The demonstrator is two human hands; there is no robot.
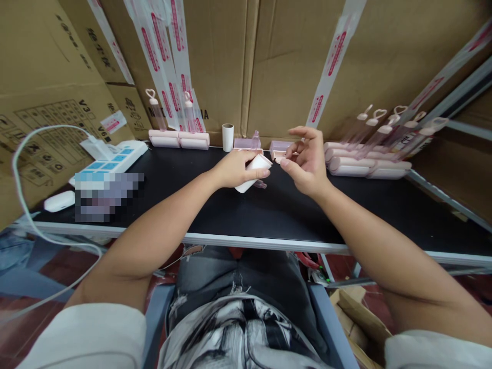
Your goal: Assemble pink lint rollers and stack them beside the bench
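Observation:
My left hand (233, 169) is wrapped round a white tube (248, 179), held tilted above the black table with its upper end toward the right. Close to that end, the thumb and forefinger of my right hand (306, 164) pinch a small pale pink piece (279, 159); the other fingers are raised. Just under the tube lies a clear pinkish plastic part (260, 184), partly hidden. Behind my hands are a translucent pink case (246, 143) on the left and a similar case (280, 147) on the right. A second white tube (228, 139) stands upright beside them.
Pink-and-white rollers with heart-loop handles lie at the back left (179, 140), and several more are stacked at the right (369, 166). A power strip (111, 166) with a white cable and a white case (59, 201) occupy the left. Cardboard (284, 61) walls the back.

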